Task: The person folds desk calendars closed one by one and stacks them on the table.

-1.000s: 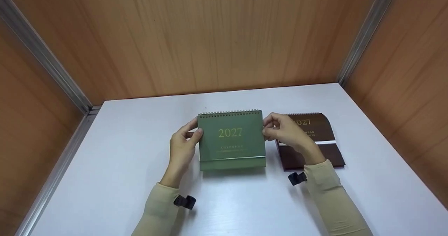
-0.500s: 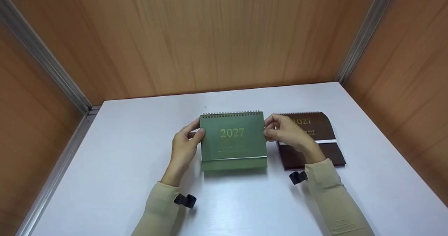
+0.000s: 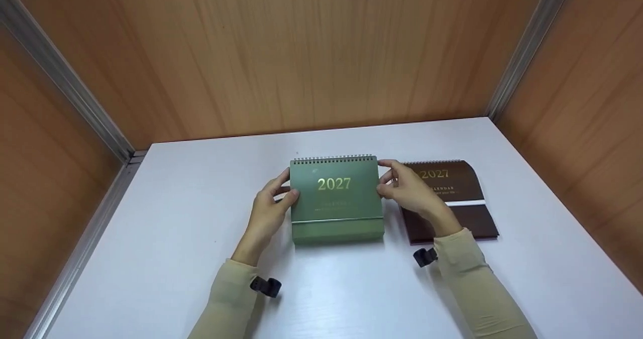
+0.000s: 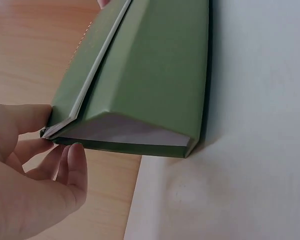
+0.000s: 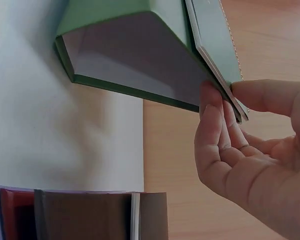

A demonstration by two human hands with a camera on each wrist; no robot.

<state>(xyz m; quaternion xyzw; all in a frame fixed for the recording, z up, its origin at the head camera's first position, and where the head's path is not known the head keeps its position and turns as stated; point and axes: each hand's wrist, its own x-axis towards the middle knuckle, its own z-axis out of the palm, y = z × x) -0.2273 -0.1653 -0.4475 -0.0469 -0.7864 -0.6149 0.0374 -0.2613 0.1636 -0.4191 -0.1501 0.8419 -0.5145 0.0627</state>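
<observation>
A green desk calendar (image 3: 335, 191) with gold 2027 print and a wire spiral along its top stands in the middle of the table, its cover leaning back. The left wrist view shows its stiff green stand (image 4: 160, 65) folded into a hollow wedge with a pale inside. My left hand (image 3: 269, 211) pinches the calendar's left side near the top, thumb on the cover and fingers behind. Opposite it, my right hand (image 3: 414, 191) grips the right side, with the index finger up by the spiral corner. In the right wrist view, fingertips reach behind the page stack (image 5: 210, 62).
A brown 2027 calendar (image 3: 462, 221) with a white band lies to the right, partly covered by my right hand and wrist. Wood-grain panels (image 3: 321, 58) enclose the white table (image 3: 191, 198) at the back and sides. Each sleeve carries a small black camera (image 3: 424, 257).
The green calendar has shifted slightly right and tipped further back, so more of its lower front strip shows. My right index finger has straightened toward the top corner.
</observation>
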